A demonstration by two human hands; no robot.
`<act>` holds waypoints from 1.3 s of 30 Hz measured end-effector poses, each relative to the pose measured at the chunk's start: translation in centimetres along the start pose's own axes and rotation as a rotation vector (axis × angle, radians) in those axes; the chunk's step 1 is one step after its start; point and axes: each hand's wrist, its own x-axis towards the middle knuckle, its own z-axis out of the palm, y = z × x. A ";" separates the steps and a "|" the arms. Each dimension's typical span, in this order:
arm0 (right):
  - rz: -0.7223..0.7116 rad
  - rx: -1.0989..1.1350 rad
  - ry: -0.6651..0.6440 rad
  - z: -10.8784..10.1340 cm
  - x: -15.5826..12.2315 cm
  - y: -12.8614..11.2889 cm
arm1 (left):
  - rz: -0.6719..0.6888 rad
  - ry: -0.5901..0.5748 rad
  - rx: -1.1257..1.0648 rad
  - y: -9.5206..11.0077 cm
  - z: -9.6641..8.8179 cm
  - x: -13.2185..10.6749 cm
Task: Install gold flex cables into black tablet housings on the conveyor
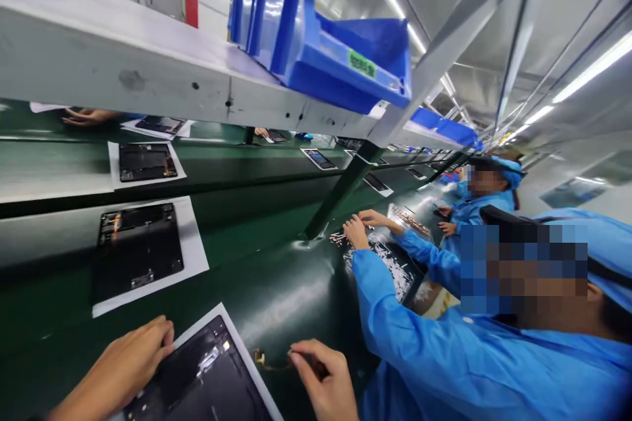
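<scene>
The left hand (116, 368) rests at the edge of a white sheet (247, 358) that lies under an open tablet (202, 371). Its fingers (158, 335) are curled and close together, and I cannot tell if they hold anything. The right hand (320, 378) is just beside the sheet's right edge, above the green conveyor belt (276, 302). Its fingers make a narrow pinch and seem to hold a thin flex cable (264, 360) with a gold-coloured part, which is on the belt near the sheet. Farther along the belt, 2 tablets (137, 253) lie on white sheets. A co-worker (409, 342) in a blue gown reaches with 2 hands (356, 230) over a tray of small parts (395, 270). Above, a shelf (123, 59) carries blue bins (326, 46).
</scene>
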 end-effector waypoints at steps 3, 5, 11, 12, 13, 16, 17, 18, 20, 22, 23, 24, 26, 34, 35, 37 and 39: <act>0.025 -0.039 0.006 0.8 0.5 0.8 | 0.052 -0.041 -0.122 0.6 0.2 0.4; 0.026 -0.059 -0.022 1.1 1.4 0.7 | 0.083 -0.038 -0.160 1.1 0.2 1.3; -0.048 -0.056 -0.145 -0.2 4.7 -3.5 | 0.142 0.024 -0.133 2.0 -0.1 5.0; -0.062 -0.045 -0.177 -0.6 5.1 -4.4 | 0.147 0.059 -0.141 2.0 -0.3 5.4; -0.077 -0.037 -0.188 -1.0 5.3 -5.2 | 0.155 0.104 -0.163 2.1 -0.5 5.6; -0.105 -0.034 -0.167 -1.7 5.5 -7.2 | 0.162 0.215 -0.327 3.4 -1.5 4.9; -0.106 -0.032 -0.173 -1.8 5.4 -7.8 | 0.161 0.212 -0.414 4.3 -1.9 4.3; -0.106 -0.030 -0.189 -1.7 5.4 -8.2 | 0.168 0.184 -0.510 5.3 -2.3 3.5; -0.108 -0.018 -0.242 -1.4 5.5 -8.9 | 0.208 0.082 -0.687 7.8 -2.8 1.5; -0.114 0.005 -0.284 -0.9 6.0 -9.3 | 0.253 -0.019 -0.795 10.4 -2.7 -0.6; -0.115 0.017 -0.298 -0.5 6.4 -9.3 | 0.260 -0.042 -0.814 11.5 -2.3 -1.6; -0.114 0.030 -0.308 -0.1 6.8 -9.3 | 0.248 -0.035 -0.811 12.4 -1.8 -2.5; -0.107 0.060 -0.344 0.9 7.7 -9.1 | 0.192 0.071 -0.733 13.3 -0.4 -4.0; -0.083 0.247 -0.739 8.1 9.7 -7.3 | 0.194 0.587 0.028 10.1 3.4 -8.7; -0.071 0.267 -0.785 9.2 9.7 -7.2 | 0.196 0.617 0.114 9.7 3.6 -9.2; -0.069 0.256 -0.852 11.3 9.7 -7.0 | 0.175 0.657 0.264 9.0 4.0 -10.0; -0.116 0.161 -0.881 13.2 9.8 -6.9 | 0.124 0.655 0.378 8.4 4.3 -10.4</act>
